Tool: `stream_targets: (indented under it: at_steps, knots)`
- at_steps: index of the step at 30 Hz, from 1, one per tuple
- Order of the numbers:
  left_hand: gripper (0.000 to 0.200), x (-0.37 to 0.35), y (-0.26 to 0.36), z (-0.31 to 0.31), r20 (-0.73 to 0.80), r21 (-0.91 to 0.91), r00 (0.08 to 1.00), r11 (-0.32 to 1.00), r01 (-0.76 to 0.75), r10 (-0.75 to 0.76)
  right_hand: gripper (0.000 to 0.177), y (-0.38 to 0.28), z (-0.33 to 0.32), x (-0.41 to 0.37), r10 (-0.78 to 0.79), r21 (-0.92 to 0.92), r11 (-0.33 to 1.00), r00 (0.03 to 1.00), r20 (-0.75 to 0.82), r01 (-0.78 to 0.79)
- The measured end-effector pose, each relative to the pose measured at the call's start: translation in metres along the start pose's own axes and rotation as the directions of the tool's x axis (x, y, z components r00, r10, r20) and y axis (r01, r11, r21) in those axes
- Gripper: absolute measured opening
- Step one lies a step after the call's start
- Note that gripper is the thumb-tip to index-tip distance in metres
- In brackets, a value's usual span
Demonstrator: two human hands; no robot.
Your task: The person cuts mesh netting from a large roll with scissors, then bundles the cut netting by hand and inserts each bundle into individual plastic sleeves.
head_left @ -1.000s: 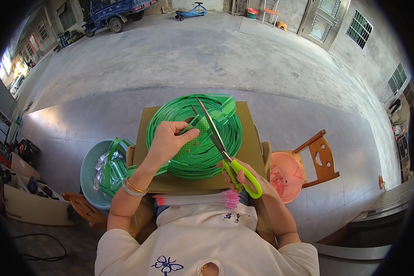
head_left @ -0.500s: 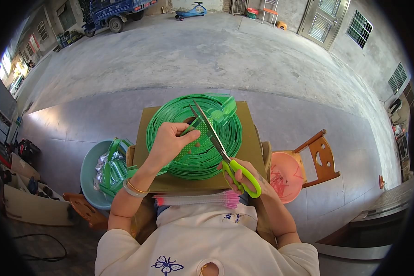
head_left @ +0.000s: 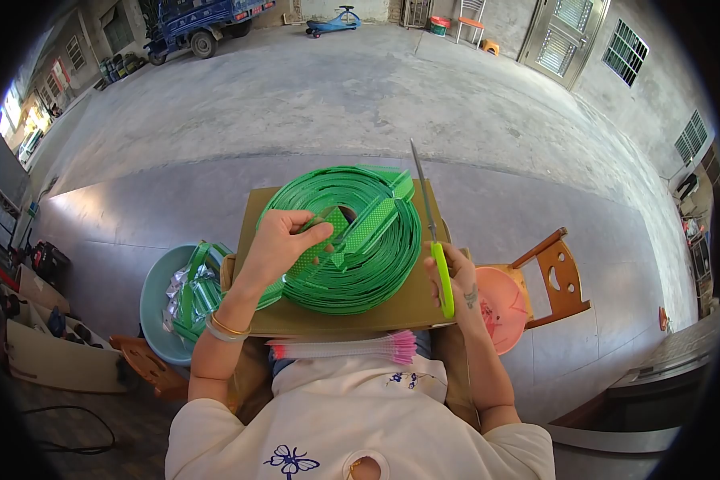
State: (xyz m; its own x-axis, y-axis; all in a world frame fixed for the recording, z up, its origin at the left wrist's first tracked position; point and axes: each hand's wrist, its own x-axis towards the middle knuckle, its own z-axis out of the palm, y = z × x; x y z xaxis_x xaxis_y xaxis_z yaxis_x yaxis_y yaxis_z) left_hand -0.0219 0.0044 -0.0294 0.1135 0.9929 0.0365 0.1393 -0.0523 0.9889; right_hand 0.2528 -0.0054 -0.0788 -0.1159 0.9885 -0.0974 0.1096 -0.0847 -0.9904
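Observation:
A large coil of green plastic ribbon [head_left: 328, 292], wound in many layers, lies flat on a brown cardboard box [head_left: 272, 324] in front of me. My left hand [head_left: 272, 252] is closed, pinching a green dotted ribbon piece [head_left: 310, 260] over the coil's left half. From the coil's upper right, a loose ribbon end [head_left: 368, 228] slants down across the centre hole. To the right of the coil, my right hand [head_left: 460, 276] grips scissors [head_left: 443, 280] with lime-green handles. Their blades point up and away from me, clear of the ribbon, and look closed.
A bundle of clear strips with pink ends [head_left: 344, 349] lies across my lap. At left, a blue basin [head_left: 156, 292] holds green ribbon pieces; at right, a pink basin [head_left: 510, 296] sits on a wooden chair [head_left: 564, 276]. A blue truck [head_left: 204, 20] stands far back.
The scissors have moved right, away from the ribbon, and their blades have come together. The ribbon end they were at now rests on the coil, apart from the left hand's piece.

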Motion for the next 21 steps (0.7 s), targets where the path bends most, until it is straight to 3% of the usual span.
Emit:
stream_targets:
  at_steps: [1,3,5,7,9,11,13,16,18,20,21]
  knots:
    - [0.014,-0.002,0.003,-0.007,-0.010,0.009,1.000,1.000,-0.003,0.003,0.033,0.010,-0.007,0.006,-0.143,-0.223,0.967,0.985,-0.093,0.119]
    - [0.013,-0.005,0.006,-0.022,-0.053,0.031,0.998,0.999,-0.015,0.016,0.035,0.036,-0.019,0.019,-0.455,-0.644,0.722,0.875,-0.165,0.254]
    - [0.014,-0.011,0.007,-0.042,-0.114,0.058,0.993,0.998,-0.027,0.033,0.041,0.051,-0.027,0.017,-0.389,-0.679,0.711,0.906,-0.166,0.181]
    - [0.015,-0.019,0.013,-0.064,-0.343,0.084,0.934,0.994,-0.073,0.097,0.043,0.068,-0.030,0.015,-0.350,-0.733,0.667,0.924,-0.154,0.130]
    - [0.017,-0.023,0.018,-0.099,-0.555,0.089,0.772,0.945,-0.315,0.310,0.043,0.069,-0.027,0.010,-0.317,-0.771,0.631,0.936,-0.154,0.087]
    - [0.019,-0.031,0.038,-0.133,-0.675,0.027,0.638,0.877,-0.480,0.370,0.041,0.070,-0.024,0.009,-0.318,-0.803,0.590,0.938,-0.142,0.078]
    - [0.020,-0.039,0.062,-0.154,-0.657,0.105,0.556,0.791,-0.602,0.510,0.038,0.072,-0.022,0.011,-0.354,-0.833,0.543,0.927,-0.119,0.101]
    - [0.018,-0.045,0.101,-0.152,-0.603,0.193,0.508,0.730,-0.656,0.615,0.032,0.029,-0.024,0.013,-0.136,-0.904,0.409,0.988,0.072,0.122]
    - [0.018,-0.043,0.123,-0.136,-0.491,0.172,0.538,0.682,-0.711,0.685,0.033,-0.023,-0.012,0.019,-0.230,-0.775,0.593,0.968,0.097,0.219]
    - [0.016,-0.036,0.136,-0.104,-0.401,0.162,0.567,0.665,-0.729,0.719,0.033,-0.073,0.008,0.017,-0.461,-0.390,0.799,0.883,0.093,0.458]
    - [0.015,-0.031,0.141,-0.080,-0.369,0.164,0.588,0.673,-0.721,0.720,0.032,-0.092,0.019,0.014,-0.590,-0.238,0.768,0.801,0.099,0.595]
